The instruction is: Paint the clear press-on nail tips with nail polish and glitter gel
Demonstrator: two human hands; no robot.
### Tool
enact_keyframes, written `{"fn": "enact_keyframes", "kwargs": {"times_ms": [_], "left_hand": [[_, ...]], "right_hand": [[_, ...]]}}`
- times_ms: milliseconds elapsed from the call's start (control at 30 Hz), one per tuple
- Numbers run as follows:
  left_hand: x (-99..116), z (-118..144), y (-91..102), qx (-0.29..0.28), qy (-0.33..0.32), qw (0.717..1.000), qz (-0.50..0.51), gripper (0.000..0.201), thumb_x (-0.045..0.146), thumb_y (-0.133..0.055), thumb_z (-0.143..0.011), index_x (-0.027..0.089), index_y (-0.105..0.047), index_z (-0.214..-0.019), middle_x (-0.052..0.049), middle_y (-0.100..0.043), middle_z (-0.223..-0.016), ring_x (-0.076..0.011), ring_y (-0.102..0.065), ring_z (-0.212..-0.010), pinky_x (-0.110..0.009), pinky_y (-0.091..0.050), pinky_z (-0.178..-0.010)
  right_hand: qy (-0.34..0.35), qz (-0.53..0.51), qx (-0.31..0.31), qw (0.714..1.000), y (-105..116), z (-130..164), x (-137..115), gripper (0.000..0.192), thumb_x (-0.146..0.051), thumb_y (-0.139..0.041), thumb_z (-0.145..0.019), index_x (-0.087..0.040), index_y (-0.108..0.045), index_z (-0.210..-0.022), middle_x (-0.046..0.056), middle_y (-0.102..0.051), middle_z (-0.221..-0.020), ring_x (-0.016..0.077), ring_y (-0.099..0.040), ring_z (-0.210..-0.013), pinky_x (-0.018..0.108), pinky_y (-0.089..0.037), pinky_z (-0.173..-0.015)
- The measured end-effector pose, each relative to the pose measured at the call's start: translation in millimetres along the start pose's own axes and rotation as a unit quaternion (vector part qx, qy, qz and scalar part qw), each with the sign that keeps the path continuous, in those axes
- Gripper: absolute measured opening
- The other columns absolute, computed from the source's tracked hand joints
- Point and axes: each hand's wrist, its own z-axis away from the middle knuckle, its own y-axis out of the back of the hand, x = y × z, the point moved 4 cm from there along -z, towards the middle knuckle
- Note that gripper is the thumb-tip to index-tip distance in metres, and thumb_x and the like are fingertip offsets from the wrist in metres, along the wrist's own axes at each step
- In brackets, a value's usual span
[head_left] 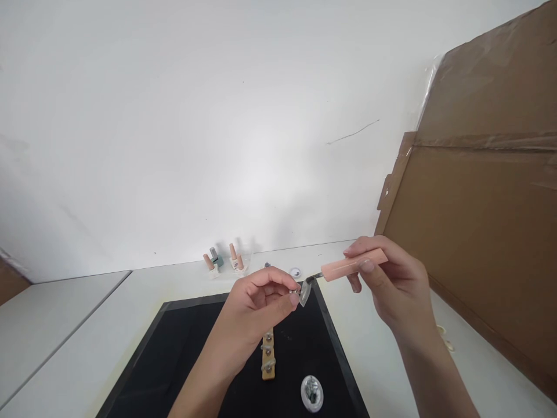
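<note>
My left hand [250, 307] is closed, thumb and fingertips pinching the small metal holder of a clear false nail tip [305, 295]. In my right hand [398, 290] is the long pink cap of a nail polish brush [343, 267], gripped between thumb and fingers. Its dark bristles point left and meet the upper edge of the nail tip; whether they press on it I cannot tell. Below my left hand, a wooden strip [268, 373] carries several more clear tips on metal holders, its far end hidden by the hand.
A black mat [187, 348] covers part of the white table [108, 325]. On it sits an oval, clear-rimmed object [312, 393]. Several polish bottles [235, 261] stand at the back by the white wall. A small round item [295, 272] lies behind the mat. Cardboard [478, 232] rises at right.
</note>
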Motion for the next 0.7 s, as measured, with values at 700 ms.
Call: {"fn": "enact_keyframes", "kwargs": {"times_ms": [700], "left_hand": [[1,-3,-4.6,0.013,-0.003,1.000,-0.027,0.003,0.019,-0.073,-0.078,0.019,-0.071,-0.076,0.001,-0.061,-0.075,-0.0116,-0.055,-0.072,-0.020,-0.045,-0.065]], "right_hand": [[0.012,0.020,-0.057,0.998,-2,-4,-7,0.011,-0.034,-0.060,-0.094,-0.027,-0.067,-0.089,-0.004,-0.061,-0.063,0.0102,-0.048,-0.052,0.024,-0.040,-0.049]]}}
